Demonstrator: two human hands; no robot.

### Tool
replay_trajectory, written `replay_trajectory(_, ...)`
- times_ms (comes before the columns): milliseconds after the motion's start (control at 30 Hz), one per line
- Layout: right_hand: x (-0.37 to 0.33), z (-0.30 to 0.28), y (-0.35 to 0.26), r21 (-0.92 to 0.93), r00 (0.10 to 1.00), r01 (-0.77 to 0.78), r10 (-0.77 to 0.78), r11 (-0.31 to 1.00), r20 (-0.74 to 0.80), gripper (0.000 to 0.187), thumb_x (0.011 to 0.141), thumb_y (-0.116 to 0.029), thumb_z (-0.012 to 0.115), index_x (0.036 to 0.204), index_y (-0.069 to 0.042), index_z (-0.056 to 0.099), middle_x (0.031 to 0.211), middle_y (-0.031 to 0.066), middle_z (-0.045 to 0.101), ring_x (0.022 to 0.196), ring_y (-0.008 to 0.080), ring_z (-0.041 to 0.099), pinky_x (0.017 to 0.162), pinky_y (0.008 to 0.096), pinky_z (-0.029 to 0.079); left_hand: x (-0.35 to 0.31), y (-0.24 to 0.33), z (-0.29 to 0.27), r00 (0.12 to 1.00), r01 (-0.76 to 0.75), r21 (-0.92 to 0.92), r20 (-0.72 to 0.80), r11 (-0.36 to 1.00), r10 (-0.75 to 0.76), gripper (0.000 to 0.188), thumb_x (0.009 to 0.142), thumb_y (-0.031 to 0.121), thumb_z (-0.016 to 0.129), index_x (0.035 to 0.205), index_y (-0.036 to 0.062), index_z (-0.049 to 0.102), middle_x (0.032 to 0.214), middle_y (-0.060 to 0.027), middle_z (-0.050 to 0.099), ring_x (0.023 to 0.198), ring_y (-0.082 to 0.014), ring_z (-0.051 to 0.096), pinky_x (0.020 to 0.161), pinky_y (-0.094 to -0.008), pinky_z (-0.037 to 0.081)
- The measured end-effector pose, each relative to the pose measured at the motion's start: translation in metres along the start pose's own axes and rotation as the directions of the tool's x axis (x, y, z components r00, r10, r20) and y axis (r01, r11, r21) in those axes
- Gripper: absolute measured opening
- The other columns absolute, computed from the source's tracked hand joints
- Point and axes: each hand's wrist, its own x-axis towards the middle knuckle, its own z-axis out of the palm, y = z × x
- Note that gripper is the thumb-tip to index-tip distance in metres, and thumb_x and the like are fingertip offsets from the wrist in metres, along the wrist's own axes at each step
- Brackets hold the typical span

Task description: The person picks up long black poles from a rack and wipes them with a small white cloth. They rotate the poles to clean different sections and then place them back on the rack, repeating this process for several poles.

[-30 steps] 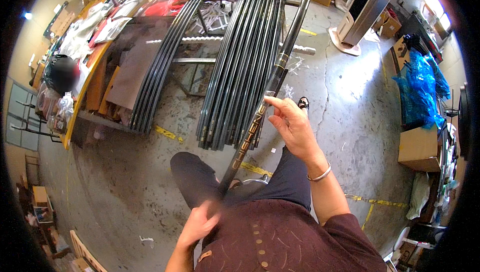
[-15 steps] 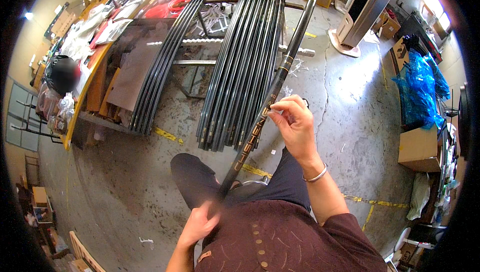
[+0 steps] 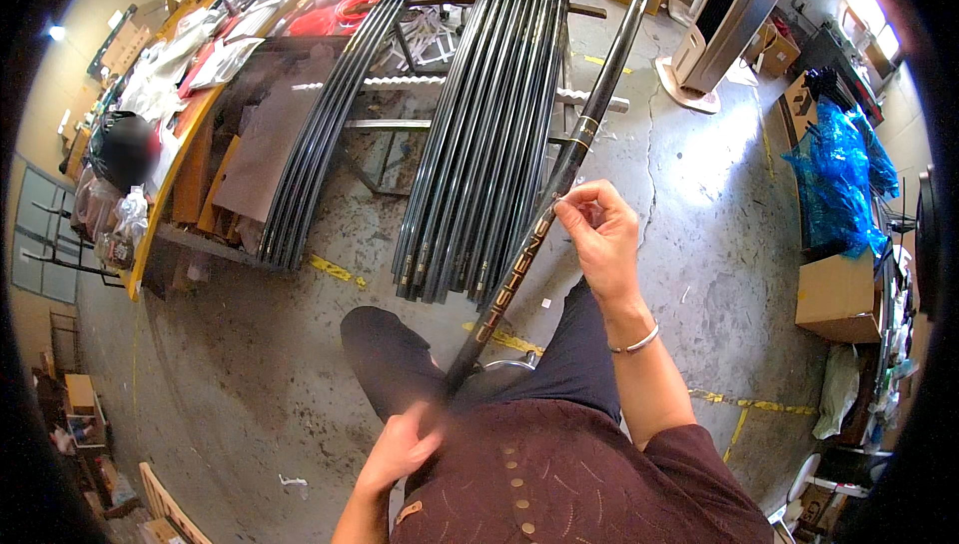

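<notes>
A long black rod (image 3: 519, 244) with gold lettering and thin gold rings slants from my lap up toward the far right. My left hand (image 3: 405, 449) is closed round its lower end near my waist; blur hides part of the fingers there. At the upper end of the lettering, my right hand (image 3: 604, 234) touches the rod with thumb and forefinger pinched together. Whatever small thing may be between those fingertips is too small to make out. Just beyond, a row of similar black rods (image 3: 470, 144) lies side by side on a rack.
Several more rods (image 3: 335, 134) rest to the left, beside a cluttered workbench (image 3: 180, 169). At the far right stand a tall white appliance (image 3: 724, 29), blue plastic wrapping (image 3: 839, 174) and a cardboard box (image 3: 839, 299). Yellow tape (image 3: 335, 271) marks the grey floor.
My right hand has moved slightly up along the rod. The rod's far end has swung a little to the right, and its lettering has turned. My left hand stays at the lower end.
</notes>
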Motion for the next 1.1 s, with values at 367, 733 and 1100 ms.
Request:
replay_trajectory(367, 0.008, -0.007, -0.003, 0.040, 0.987, -0.154, 0.156, 0.987, -0.045, 0.008, 0.082, -0.005, 0.065, 0.085, -0.004, 0.058, 0.074, -0.0044, 0.053, 0.063, 0.0021, 0.045, 0.056, 0.0171, 0.036, 0.000, 0.000, 0.002, 1.000, -0.026, -0.030, -0.003, 0.999, 0.026, 0.015, 0.079, 0.011, 0.061, 0.083, -0.0002, 0.052, 0.066, -0.0121, 0.058, 0.057, -0.0188, 0.055, 0.056, -0.0317, 0.045)
replay_trajectory(733, 0.021, -0.019, 0.006, 0.240, 0.958, -0.208, 0.248, 0.948, -0.148, 0.009, 0.084, -0.010, 0.065, 0.084, -0.006, 0.057, 0.069, -0.0052, 0.050, 0.055, 0.0015, 0.040, 0.045, 0.0172, 0.030, -0.001, -0.001, 0.003, 1.000, -0.015, 0.006, 0.025, 1.000, 0.015, 0.015, 0.080, 0.011, 0.061, 0.084, -0.0005, 0.052, 0.065, -0.0137, 0.057, 0.056, -0.0194, 0.053, 0.055, -0.0319, 0.045)
replay_trajectory(1100, 0.036, -0.024, 0.013, 0.395, 0.932, -0.221, 0.313, 0.892, -0.184, 0.012, 0.084, -0.012, 0.065, 0.087, -0.006, 0.054, 0.066, -0.0041, 0.048, 0.050, 0.0025, 0.040, 0.041, 0.0171, 0.030, -0.003, -0.004, 0.002, 0.997, 0.042, 0.022, 0.063, 0.999, -0.043, 0.016, 0.080, 0.012, 0.062, 0.086, -0.0001, 0.053, 0.069, -0.0127, 0.059, 0.060, -0.0178, 0.055, 0.059, -0.0319, 0.046)
